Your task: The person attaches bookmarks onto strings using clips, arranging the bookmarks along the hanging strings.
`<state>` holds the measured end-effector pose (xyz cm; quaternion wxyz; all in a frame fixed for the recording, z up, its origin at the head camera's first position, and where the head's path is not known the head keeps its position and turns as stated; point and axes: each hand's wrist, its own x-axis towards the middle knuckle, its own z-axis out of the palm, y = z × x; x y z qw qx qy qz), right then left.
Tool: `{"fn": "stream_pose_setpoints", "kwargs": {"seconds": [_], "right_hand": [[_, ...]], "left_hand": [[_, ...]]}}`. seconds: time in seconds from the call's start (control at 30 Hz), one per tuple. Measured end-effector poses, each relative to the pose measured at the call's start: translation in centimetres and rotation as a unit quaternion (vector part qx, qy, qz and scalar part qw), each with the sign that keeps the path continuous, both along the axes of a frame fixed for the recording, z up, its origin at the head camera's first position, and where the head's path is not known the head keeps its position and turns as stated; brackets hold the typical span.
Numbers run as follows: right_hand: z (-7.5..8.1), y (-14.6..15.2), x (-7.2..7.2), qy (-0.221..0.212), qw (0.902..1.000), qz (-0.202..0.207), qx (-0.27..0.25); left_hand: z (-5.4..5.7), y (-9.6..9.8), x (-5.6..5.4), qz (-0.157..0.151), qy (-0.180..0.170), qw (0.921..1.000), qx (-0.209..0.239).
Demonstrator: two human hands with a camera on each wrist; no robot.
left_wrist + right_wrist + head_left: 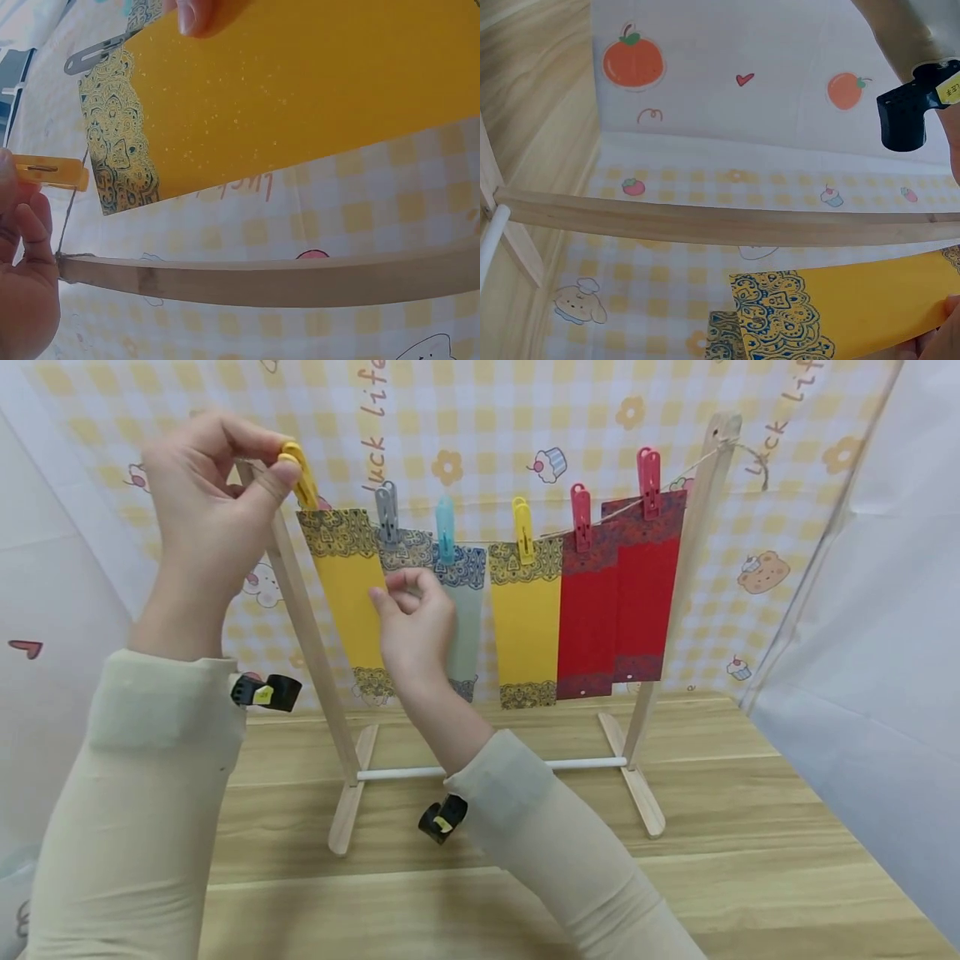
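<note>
My left hand (213, 493) pinches a yellow clothespin (303, 485) between thumb and fingers at the left end of the string. In the left wrist view the clothespin's tip (79, 177) is over the string, close beside the patterned top edge of a yellow paper card (300, 82). My right hand (416, 631) holds this card (348, 602) by its right edge, thumb in front. The card hangs slightly tilted, its patterned lower end (780, 311) showing in the right wrist view. Just right of it, a grey clothespin (387, 514) clips a grey-patterned card, partly hidden by my right hand.
A wooden frame with a left post (300, 602) and right post (686, 568) carries the string. A blue clothespin (446, 531), another yellow one (522, 531) and two red ones (582, 518) clip pale, yellow and red cards. A white rod (585, 764) joins the feet above the wooden tabletop (525, 877).
</note>
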<state>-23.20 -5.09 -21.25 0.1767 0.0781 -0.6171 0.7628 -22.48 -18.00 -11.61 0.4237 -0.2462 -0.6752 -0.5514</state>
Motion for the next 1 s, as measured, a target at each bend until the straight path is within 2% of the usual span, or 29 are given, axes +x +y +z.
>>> {"fn": "stream_pose_setpoints", "kwargs": {"seconds": [0.2, 0.37, 0.53, 0.67, 0.77, 0.83, 0.9, 1.0], "right_hand": [[0.1, 0.1, -0.3, -0.006, 1.0000, 0.002, -0.005], [0.0, 0.1, -0.2, 0.013, 0.9995, 0.011, -0.025], [0.0, 0.1, -0.2, 0.036, 0.9981, 0.023, -0.044], [0.0, 0.2, -0.3, 0.033, 0.9985, 0.022, -0.037], [0.0, 0.3, -0.3, 0.033, 0.9988, 0.021, -0.028], [-0.2, 0.4, -0.2, 0.035, 0.9989, 0.023, -0.022], [-0.4, 0.5, -0.1, 0.039, 0.9988, 0.026, -0.017], [-0.6, 0.6, 0.1, 0.044, 0.9985, 0.030, -0.011]], "left_hand": [[-0.3, -0.1, -0.2, -0.047, -0.001, 0.9983, 0.034], [-0.5, -0.1, -0.2, -0.042, -0.003, 0.9987, 0.029], [-0.8, -0.2, -0.1, -0.072, -0.001, 0.9964, 0.045], [-0.9, -0.4, -0.1, -0.077, 0.003, 0.9962, 0.042], [-1.0, -0.5, 0.0, -0.046, -0.001, 0.9988, 0.015], [-1.0, -0.4, 0.1, -0.013, -0.008, 0.9998, -0.012], [-1.1, -0.3, 0.2, 0.024, -0.013, 0.9986, -0.045], [-1.1, 0.0, 0.3, 0.058, -0.015, 0.9953, -0.076]]}}
